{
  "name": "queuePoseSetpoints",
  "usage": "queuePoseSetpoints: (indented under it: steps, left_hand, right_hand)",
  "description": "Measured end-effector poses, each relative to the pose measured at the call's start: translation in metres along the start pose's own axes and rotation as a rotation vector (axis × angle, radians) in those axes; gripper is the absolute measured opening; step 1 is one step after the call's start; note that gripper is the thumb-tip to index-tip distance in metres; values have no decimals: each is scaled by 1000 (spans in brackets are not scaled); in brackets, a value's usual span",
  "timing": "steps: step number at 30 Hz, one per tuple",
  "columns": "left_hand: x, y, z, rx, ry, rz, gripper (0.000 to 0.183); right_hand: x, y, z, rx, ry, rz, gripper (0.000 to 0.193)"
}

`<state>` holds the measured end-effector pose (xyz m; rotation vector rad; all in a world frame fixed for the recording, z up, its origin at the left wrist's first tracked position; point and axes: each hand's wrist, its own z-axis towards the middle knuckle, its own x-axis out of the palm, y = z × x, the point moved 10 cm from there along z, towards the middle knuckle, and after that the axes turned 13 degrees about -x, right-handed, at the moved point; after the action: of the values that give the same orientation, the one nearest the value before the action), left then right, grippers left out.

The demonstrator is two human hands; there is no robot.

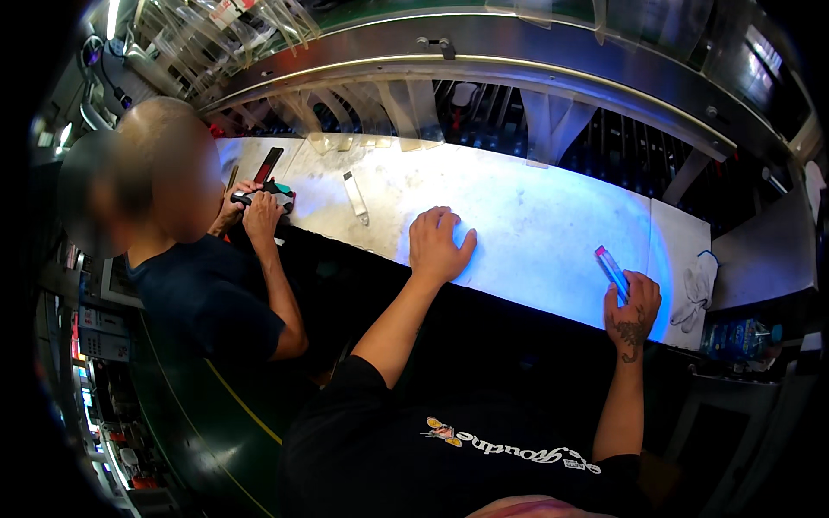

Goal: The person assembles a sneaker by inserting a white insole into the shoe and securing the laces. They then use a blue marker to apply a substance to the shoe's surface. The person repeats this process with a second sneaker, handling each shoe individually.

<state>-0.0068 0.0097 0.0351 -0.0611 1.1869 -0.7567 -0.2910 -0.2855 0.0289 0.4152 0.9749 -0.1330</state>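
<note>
My left hand (439,247) lies palm down on the lit white worktop (518,216), fingers slightly bent and thumb apart, with nothing visible in it. At the right, my right hand (635,311) rests near the front edge. A slim, pale stick-like tool with a red end (611,270) sticks out between its thumb and fingers; the tool's near end is hidden by the hand. To the left of my left hand, a slim white tool (355,198) with a dark end rests apart from both hands.
A co-worker (207,268) stands at my left, both hands on a black, white and green object (268,197). A red and black flat piece (268,166) is beyond it. White gloves (695,289) lie at the right end, above a blue-labelled bottle (738,339). Clear strips (406,112) hang behind the worktop.
</note>
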Motion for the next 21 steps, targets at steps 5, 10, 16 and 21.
queuePoseSetpoints:
  steps: [5,10,16,21]
  left_hand:
    - [1,2,0,-41,37,32,34]
    - [1,1,1,-35,35,14,35]
    - [0,3,0,-20,5,-2,36]
    - [-2,1,0,-10,0,-14,36]
  right_hand:
    - [0,0,0,11,-2,22,36]
    - [-1,1,1,4,-6,-3,37]
    - [-3,4,1,-28,-40,16,36]
    - [1,2,0,-20,-12,3,36]
